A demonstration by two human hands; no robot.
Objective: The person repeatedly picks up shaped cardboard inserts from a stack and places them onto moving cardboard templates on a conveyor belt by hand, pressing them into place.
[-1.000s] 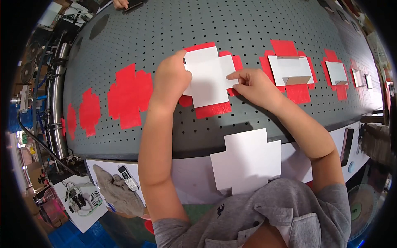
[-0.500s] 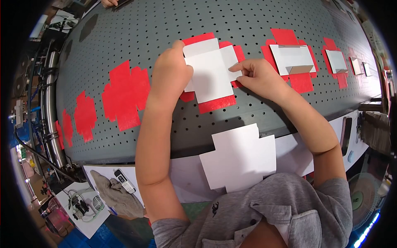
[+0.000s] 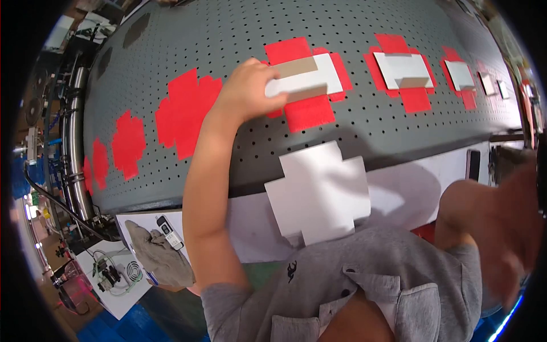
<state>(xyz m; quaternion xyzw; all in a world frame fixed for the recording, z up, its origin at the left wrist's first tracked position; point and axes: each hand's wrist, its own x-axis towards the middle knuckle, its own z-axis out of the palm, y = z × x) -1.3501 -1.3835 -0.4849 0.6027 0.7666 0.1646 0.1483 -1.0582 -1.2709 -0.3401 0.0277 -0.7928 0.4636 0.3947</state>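
A white card box blank (image 3: pixel 299 84) lies on a red cross-shaped sheet (image 3: pixel 310 115), its two long flaps folded up to form a shallow trough. The left hand (image 3: pixel 254 91) grips the trough's left end, partly closed, thumb by the near flap and forefinger by the far one. The right hand (image 3: pixel 509 265) is a blur at the right edge; how far open it is, and whether it holds anything, I cannot tell. To the right, similarly folded blanks (image 3: pixel 401 71) sit on red sheets; to the left are flat red sheets (image 3: pixel 185 117). Beneath them spreads a perforated grey worktop (image 3: pixel 393 17). In front of it, a flat white blank (image 3: pixel 319 196) rests near the grey shirt (image 3: pixel 393 251). A towel (image 3: pixel 156 253) and a handheld device (image 3: pixel 169 232) lie at lower left, near a metal cylinder (image 3: pixel 75 142).
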